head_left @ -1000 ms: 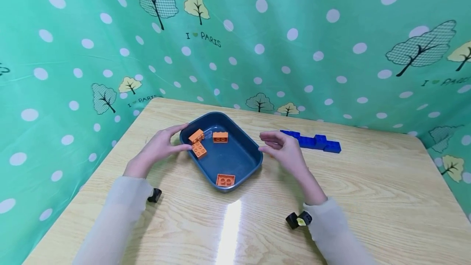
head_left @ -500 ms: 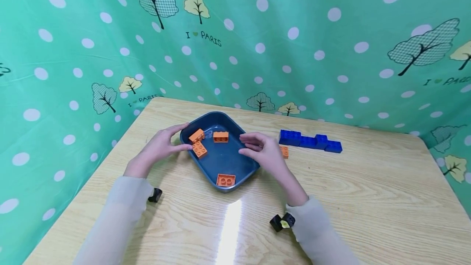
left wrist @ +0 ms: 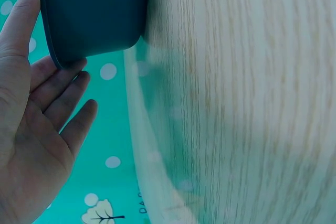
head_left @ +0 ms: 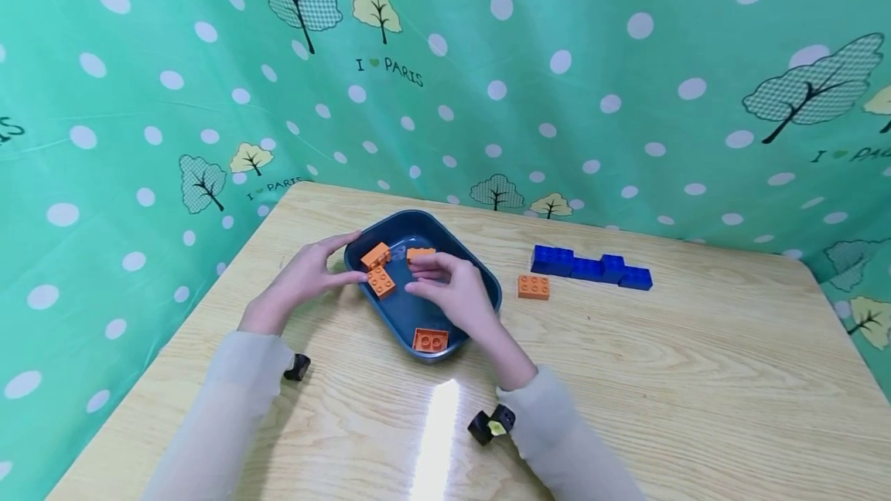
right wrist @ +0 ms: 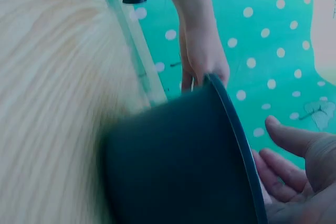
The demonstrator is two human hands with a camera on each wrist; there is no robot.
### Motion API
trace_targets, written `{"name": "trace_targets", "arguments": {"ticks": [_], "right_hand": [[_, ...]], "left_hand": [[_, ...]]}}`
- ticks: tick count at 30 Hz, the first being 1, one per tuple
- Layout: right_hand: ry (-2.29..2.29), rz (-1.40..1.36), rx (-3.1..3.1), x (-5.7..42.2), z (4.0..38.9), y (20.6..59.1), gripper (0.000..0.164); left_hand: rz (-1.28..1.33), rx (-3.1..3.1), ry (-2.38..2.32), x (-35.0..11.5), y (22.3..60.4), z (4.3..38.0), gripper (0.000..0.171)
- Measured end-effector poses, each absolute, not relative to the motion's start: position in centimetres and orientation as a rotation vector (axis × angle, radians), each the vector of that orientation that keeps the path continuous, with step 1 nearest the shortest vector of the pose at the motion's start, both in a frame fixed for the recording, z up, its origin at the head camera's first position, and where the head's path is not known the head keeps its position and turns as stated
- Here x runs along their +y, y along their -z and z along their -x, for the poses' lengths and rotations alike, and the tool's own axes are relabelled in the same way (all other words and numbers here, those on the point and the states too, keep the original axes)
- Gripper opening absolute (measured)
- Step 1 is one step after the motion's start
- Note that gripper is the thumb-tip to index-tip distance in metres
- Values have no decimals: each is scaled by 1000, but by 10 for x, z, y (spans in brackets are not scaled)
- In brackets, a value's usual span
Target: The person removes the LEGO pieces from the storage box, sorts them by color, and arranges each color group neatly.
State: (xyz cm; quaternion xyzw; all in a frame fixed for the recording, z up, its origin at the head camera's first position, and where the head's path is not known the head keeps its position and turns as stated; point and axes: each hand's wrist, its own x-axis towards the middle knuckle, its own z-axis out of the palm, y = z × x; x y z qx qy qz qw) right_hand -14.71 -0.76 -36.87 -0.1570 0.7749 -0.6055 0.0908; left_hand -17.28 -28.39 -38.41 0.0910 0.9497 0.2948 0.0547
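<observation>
My left hand [head_left: 302, 278] holds the left rim of a dark blue plastic tub [head_left: 445, 228], thumb over the edge and fingers against the outer wall [left wrist: 94, 14]. Over the tub's inside hovers my right hand [head_left: 455, 292], its fingers loosely bent with nothing visible between them. The fingertips partly cover an orange toy brick [head_left: 420, 253] near the tub's far end. Two more orange bricks [head_left: 380, 282] lie together by the left wall. A further orange brick [head_left: 430, 340] sits at the near end, hollow side showing.
Right of the tub, an orange brick [head_left: 533, 287] lies studs up on the wooden table [head_left: 696, 377]. Behind it stretches a row of blue bricks [head_left: 592, 267]. A green dotted curtain [head_left: 592, 99] hangs along the table's back and left sides.
My right hand has moved left from beside the loose orange brick, across the tub's right rim to above its inside. That brick is now uncovered. My left hand keeps its hold.
</observation>
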Motion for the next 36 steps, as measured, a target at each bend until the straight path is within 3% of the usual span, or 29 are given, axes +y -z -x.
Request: {"name": "trace_targets", "arguments": {"ticks": [17, 25, 36], "right_hand": [[1351, 219, 2400, -56, 155, 380, 48], [1237, 311, 2389, -61, 160, 384, 54], [1209, 371, 2385, -62, 162, 387, 49]], "left_hand": [[-297, 2881, -882, -282, 382, 173, 86], [-307, 2899, -870, -283, 382, 173, 85], [-315, 2898, -860, -285, 383, 173, 88]]}}
